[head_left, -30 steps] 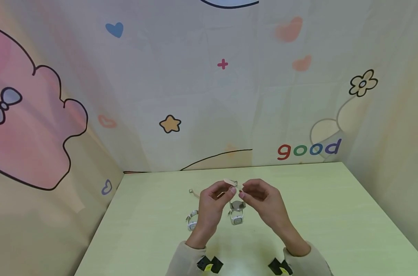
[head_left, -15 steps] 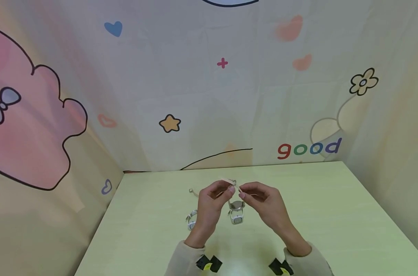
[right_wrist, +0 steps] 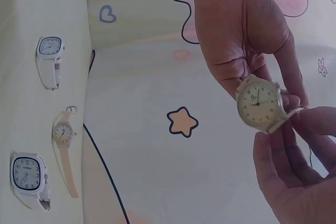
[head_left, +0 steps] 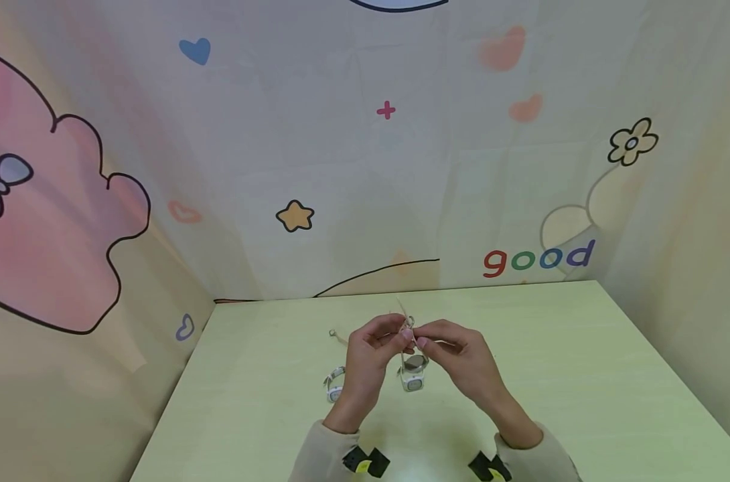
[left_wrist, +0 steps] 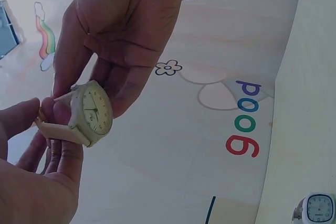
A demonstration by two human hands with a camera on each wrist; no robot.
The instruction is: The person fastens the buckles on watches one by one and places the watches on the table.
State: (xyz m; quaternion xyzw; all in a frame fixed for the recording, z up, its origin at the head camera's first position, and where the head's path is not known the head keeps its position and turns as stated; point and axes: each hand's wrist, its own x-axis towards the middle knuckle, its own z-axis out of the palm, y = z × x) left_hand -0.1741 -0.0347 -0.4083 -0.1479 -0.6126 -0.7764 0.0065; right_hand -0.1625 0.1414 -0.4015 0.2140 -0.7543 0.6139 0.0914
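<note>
A round-faced wristwatch point(head_left: 415, 363) with a pale strap hangs between the two hands above the table. My left hand point(head_left: 368, 361) pinches the strap near the buckle point(head_left: 410, 322) with thumb and fingers. On the other side, my right hand point(head_left: 466, 360) pinches the strap, its fingertips close to the left ones. In the left wrist view, the watch dial point(left_wrist: 96, 110) faces outward and the strap forms a loop toward the fingers. From the right wrist view, the dial point(right_wrist: 258, 103) also shows fully, with part of the strap hidden behind fingers.
Several things surround the hands: a white square watch point(right_wrist: 27, 174) and a second white square watch point(right_wrist: 50, 46) lie on the pale table point(head_left: 582, 375). Between them is a round watch with a pinkish strap point(right_wrist: 64, 134). A printed cloth point(head_left: 341, 134) hangs behind the table.
The free strap end, which leaned left, now points upward. My right fingertips have moved slightly left, closer to the left hand. The left hand has stayed nearly still.
</note>
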